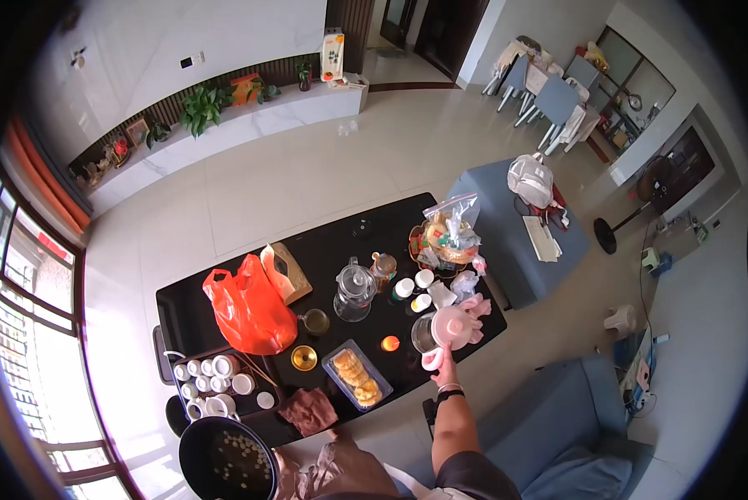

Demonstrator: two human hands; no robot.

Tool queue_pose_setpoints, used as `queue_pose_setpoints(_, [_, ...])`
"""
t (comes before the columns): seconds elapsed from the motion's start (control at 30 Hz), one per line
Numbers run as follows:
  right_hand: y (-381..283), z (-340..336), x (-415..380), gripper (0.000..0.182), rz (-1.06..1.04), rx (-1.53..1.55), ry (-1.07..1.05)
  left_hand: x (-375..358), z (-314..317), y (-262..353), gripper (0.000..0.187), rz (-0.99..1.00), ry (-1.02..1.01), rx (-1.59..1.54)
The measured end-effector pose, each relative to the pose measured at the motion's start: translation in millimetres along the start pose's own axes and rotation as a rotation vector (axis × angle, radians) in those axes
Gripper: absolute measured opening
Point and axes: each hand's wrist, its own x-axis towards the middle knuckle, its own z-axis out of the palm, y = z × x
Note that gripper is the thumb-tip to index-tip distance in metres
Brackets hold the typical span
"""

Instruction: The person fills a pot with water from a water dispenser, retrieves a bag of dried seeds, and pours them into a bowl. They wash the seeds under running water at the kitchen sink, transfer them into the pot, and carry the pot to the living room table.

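My right hand (445, 363) reaches to the front right of the black table (341, 242). Its fingers are closed at the pink handle of a glass kettle (424, 333) with a pink lid (452, 327). The kettle stands at the table's front edge, beside crumpled pink and white bags (471, 310). Several white bottles (404, 288) stand just behind it, and a small orange candle (390, 342) lies to its left. My left hand does not show in a way I can make out.
A clear tray of pastries (356, 377), a red plastic bag (249, 308), a glass pitcher (354, 290) and a tea tray with white cups (216, 367) crowd the table. A dark tub (228, 460) stands beside my legs. A blue sofa (541, 425) lies right.
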Motion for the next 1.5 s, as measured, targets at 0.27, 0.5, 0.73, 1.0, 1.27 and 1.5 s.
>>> queue_pose_setpoints(0.27, [-15,17,-78,0.067,-0.227,0.341,0.409,-8,1,8,0.051,0.087,0.017,-0.094])
queue_pose_setpoints(0.5, [22,-19,-129,0.062,-0.513,-0.236,0.276,-19,-79,11,0.054,0.211,-0.001,-0.217])
queue_pose_setpoints(0.73, [20,57,-282,0.06,-0.591,-0.596,-0.072,-19,-175,32,0.043,0.295,0.046,-0.236])
queue_pose_setpoints(1.0, [93,208,-395,0.053,-0.64,-0.615,-0.586,-19,-298,46,0.041,0.348,0.129,-0.361])
queue_pose_setpoints(1.27, [181,315,-461,0.053,-0.564,-0.904,-0.691,-20,-383,58,0.042,0.357,0.162,-0.336])
queue_pose_setpoints(1.5, [243,353,-466,0.052,-0.518,-1.051,-0.722,-7,-419,49,0.042,0.322,0.187,-0.428])
